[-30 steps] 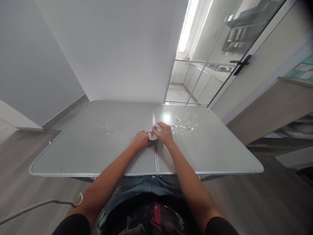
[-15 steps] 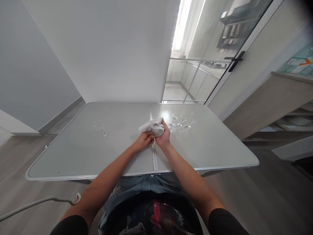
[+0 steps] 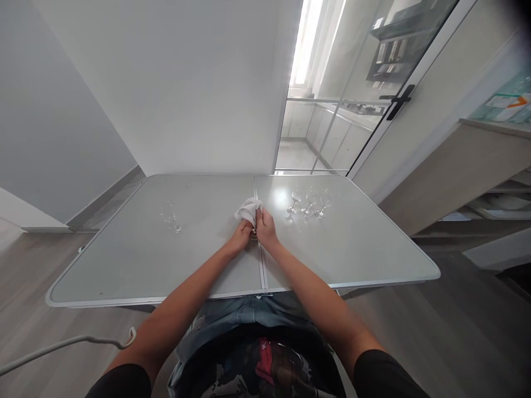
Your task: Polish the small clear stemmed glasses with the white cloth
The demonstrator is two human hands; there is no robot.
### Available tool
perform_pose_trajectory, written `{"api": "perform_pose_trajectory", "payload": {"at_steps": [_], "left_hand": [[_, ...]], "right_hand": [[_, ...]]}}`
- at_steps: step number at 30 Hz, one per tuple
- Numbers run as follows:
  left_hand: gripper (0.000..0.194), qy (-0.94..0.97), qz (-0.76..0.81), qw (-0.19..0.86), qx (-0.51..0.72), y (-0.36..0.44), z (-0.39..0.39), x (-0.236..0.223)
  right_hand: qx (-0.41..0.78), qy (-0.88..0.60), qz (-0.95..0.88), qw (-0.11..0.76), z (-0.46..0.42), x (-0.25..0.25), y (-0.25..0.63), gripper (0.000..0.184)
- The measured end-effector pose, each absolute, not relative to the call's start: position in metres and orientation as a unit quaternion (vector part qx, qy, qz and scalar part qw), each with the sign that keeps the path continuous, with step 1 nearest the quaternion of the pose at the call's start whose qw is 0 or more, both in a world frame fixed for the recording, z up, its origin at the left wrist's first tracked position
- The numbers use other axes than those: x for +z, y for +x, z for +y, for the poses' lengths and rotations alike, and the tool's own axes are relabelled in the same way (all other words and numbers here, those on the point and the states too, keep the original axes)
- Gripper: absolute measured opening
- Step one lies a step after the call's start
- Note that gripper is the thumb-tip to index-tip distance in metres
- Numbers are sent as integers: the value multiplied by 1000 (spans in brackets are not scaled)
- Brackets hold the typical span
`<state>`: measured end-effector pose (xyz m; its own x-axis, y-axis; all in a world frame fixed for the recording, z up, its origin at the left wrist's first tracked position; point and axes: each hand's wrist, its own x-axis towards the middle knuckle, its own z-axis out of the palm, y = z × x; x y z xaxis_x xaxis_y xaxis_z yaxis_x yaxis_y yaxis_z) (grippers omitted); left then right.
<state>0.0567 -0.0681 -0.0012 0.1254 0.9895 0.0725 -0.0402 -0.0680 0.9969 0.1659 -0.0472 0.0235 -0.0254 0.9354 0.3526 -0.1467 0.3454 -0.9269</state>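
Note:
Over the table's centre seam, both hands are closed around a stemmed glass wrapped in a white cloth. My left hand grips the glass low, by its stem or foot. On the right side, my right hand presses the cloth against the glass, thumb on top. Between the hands a bit of the clear stemmed glass shows; cloth and fingers hide its bowl. Three clear stemmed glasses, the nearest being a stemmed glass, stand in a row to the right.
Another clear glass is on the left half of the pale folding table. Behind the table are a white wall and a glazed door. Shelving stands at the right. A white hooked rod juts in at lower left.
The glass has turned in my hands: its rounded clear part faced me before, now the cloth covers its far end. My right hand has shifted slightly left and down.

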Motion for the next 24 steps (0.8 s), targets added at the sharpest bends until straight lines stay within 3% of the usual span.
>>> {"api": "perform_pose_trajectory", "payload": {"at_steps": [3,7,9,15,20,24], "left_hand": [[76,459,429,576,523,58,-66,2],[93,420,394,613,541,58,-68,11],[91,421,407,592,553,57,-69,14],[86,509,467,473,547,47,-69,9],[85,549,456,437,547,45,-67,12],[68,539,449,413,581,44,-66,19]], "right_hand": [[423,-340,-652,530,-48,18,165,11],[336,-367,-735,461,-51,15,161,49],[288,-390,-755,441,-53,16,160,54],[270,-427,-734,453,-59,19,162,18],[327,-400,-692,504,-60,19,163,15],[370,-404,-662,512,-58,20,161,9]]}}
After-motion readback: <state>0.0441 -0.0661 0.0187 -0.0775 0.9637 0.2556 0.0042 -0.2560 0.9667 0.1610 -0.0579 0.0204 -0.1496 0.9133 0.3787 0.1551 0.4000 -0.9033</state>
